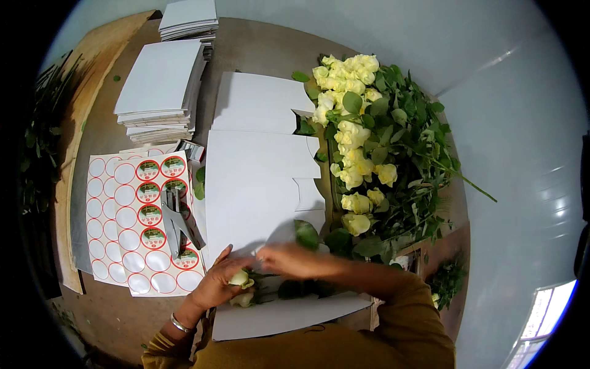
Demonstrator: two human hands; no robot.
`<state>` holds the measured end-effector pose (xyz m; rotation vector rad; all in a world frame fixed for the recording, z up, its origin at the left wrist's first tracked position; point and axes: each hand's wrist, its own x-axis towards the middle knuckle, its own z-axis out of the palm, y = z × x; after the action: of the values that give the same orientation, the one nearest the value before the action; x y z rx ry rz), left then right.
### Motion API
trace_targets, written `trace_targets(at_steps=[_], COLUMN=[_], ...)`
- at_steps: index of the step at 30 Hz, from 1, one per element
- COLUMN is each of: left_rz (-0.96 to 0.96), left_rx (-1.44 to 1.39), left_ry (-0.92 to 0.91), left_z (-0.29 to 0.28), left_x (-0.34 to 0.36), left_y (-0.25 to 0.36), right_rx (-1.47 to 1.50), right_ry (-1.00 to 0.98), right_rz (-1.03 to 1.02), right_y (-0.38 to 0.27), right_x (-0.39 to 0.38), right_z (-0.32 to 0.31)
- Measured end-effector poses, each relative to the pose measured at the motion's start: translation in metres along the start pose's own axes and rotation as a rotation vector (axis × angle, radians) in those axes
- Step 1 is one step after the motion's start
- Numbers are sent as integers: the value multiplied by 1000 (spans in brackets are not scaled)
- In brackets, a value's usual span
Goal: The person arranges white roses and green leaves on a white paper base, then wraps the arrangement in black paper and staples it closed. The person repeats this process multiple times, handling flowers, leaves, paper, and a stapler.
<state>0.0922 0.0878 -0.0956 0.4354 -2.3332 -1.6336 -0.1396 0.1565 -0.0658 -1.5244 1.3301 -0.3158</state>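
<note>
My left hand (215,280), a bangle on its wrist, is curled around pale roses (241,278) that lie with their leaves over a white cardboard sheet (276,323) at the bottom of the view. My right hand (286,258) is just to its right, fingers pinched near something small and whitish that I cannot make out. Beyond both hands lies a larger stack of notched white card (258,160). A grey metal stapler (177,224) rests on sheets of round red-rimmed labels (129,252) to the left.
Cream roses with thick foliage (356,160) fill the right of the table (258,49), beside a pale wall. Two stacks of white sheets (157,80) (187,18) stand at the back left. Dark stems (43,135) lie along the far left, beside a wooden board (98,61).
</note>
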Motion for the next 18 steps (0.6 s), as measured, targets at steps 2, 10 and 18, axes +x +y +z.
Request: trace_targets(at_steps=[2, 10, 18], left_rz=[-35, -35, -46], left_rx=[-25, -27, 25], left_ry=[2, 5, -37], left_z=[-3, -5, -4], left_x=[1, 3, 0], left_y=[5, 4, 1], right_rx=[65, 1116, 507], right_ry=[443, 981, 1398], right_rz=[174, 208, -145], right_y=[-5, 105, 105], right_x=[1, 37, 50], right_z=[-66, -227, -187])
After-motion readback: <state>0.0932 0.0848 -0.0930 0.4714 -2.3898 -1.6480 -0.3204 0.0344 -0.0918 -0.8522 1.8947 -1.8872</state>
